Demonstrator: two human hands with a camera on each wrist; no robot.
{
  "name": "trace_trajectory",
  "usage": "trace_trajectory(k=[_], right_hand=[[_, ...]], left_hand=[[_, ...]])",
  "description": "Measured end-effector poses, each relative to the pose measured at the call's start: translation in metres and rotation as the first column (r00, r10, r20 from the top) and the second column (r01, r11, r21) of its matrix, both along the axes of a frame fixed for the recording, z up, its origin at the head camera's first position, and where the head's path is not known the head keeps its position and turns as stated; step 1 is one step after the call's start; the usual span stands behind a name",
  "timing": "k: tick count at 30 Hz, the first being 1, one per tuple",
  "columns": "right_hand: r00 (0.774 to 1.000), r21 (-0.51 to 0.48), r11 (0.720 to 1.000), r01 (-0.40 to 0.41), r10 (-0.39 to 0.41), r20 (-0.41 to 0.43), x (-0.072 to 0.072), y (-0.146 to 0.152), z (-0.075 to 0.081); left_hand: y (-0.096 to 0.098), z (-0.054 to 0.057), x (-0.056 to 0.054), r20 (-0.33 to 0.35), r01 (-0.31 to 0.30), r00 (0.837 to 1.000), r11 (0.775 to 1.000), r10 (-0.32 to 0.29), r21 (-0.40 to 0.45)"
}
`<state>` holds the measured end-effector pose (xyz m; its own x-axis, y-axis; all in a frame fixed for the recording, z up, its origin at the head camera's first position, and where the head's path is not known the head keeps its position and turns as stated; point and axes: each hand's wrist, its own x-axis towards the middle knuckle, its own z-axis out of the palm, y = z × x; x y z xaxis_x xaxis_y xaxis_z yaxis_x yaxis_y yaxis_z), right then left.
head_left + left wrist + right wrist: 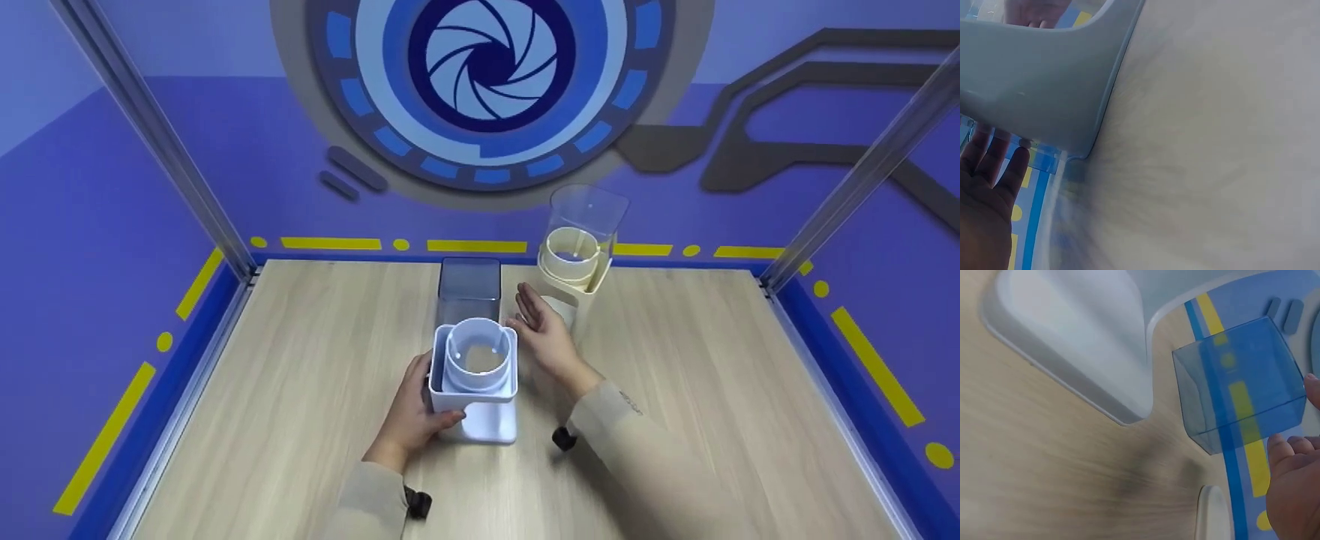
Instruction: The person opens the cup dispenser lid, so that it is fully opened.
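Observation:
In the head view, a pale blue plastic dispenser stand (474, 397) stands upright on the table, with a square top, a round collar inside it and a flat base. My left hand (409, 416) grips its left side, thumb across the front and fingers behind. Behind the stand is a clear smoky-blue square container (469, 289), its lower part hidden by the stand. My right hand (551, 341) is held to the right of both, fingers extended and holding nothing. In the right wrist view, its fingertips (1279, 449) overlap the edge of the clear container.
A cream dispenser stand (574, 281) with a clear container (589, 206) on it stands at the back right, close behind my right hand. The wooden table (300, 390) is bounded by blue panels with metal posts (161, 150) at the corners.

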<state>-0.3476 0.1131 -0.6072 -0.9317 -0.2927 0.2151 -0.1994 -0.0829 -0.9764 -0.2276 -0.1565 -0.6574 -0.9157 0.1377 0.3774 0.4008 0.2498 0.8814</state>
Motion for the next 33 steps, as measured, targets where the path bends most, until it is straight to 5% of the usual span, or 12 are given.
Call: trace_trajectory(k=[5, 9, 14, 20, 26, 29, 33], right_hand=[[1.000, -0.024, 1.000, -0.017, 0.017, 0.000, 0.016, 0.015, 0.008], [1.000, -0.044, 0.999, 0.013, -0.012, 0.022, 0.029, 0.026, 0.014], [0.998, -0.053, 0.997, 0.056, -0.056, 0.015, 0.043, 0.041, 0.024], [0.995, -0.100, 0.991, 0.084, -0.088, -0.035, 0.054, 0.063, 0.040], [0.987, -0.168, 0.984, 0.063, -0.086, -0.135, 0.057, 0.085, 0.051], [0.980, -0.188, 0.979, 0.078, -0.110, -0.167, 0.057, 0.096, 0.056], [0.969, -0.205, 0.970, 0.130, -0.168, -0.181, 0.055, 0.109, 0.061]], left_hand=[[-0.001, 0.003, 0.004, 0.043, -0.029, 0.999, 0.998, 0.031, -0.051], [0.000, 0.008, 0.014, 0.060, -0.065, 0.996, 0.998, 0.065, -0.002], [0.004, 0.031, 0.028, -0.078, -0.141, 0.986, 0.987, 0.147, 0.077], [0.022, 0.079, 0.037, -0.288, -0.229, 0.921, 0.962, 0.263, 0.145], [0.061, 0.119, 0.054, -0.506, -0.299, 0.781, 0.930, 0.366, 0.212], [0.086, 0.137, 0.067, -0.556, -0.250, 0.767, 0.947, 0.321, 0.202], [0.117, 0.149, 0.080, -0.575, -0.143, 0.799, 0.984, 0.177, 0.105]])
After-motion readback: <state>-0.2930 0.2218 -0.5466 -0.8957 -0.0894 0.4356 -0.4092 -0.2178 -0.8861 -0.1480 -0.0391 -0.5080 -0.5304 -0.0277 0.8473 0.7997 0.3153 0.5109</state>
